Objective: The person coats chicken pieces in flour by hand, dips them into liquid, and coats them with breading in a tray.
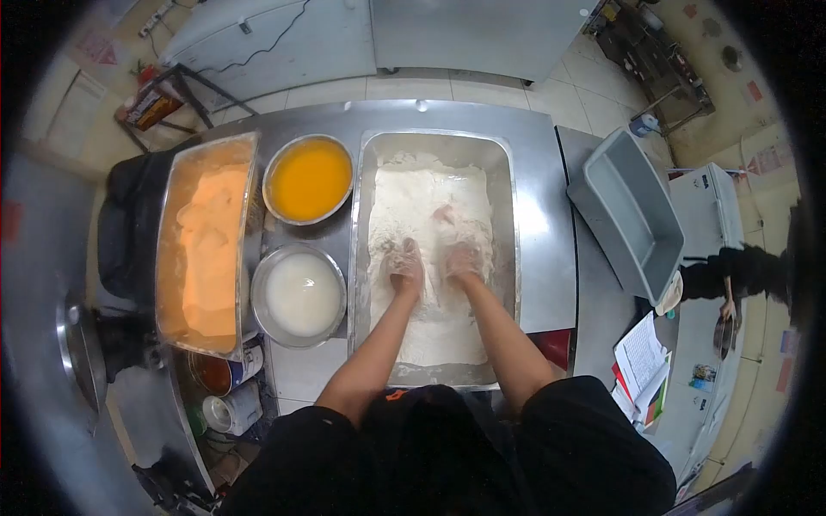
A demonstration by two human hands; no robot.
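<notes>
A deep metal pan [514,224] holds a broad bed of white flour [413,193]. Both of my hands are down in it, side by side near the middle. Flour coats my left hand [404,265], and its fingers are largely buried. To its right, my right hand [462,260] is also dusted white, its fingertips lost in the powder. Just beyond the hands, a small pinkish piece [443,213] shows through the flour; its kind is unclear. Whether either hand grips anything is hidden.
On the left stand a bowl of orange-yellow liquid [308,181], a bowl of whitish liquid [303,294] and a long tray of orange powder [206,249]. A grey plastic tub [632,215] and papers [641,357] are on the right. Another person's hand [729,308] is at far right.
</notes>
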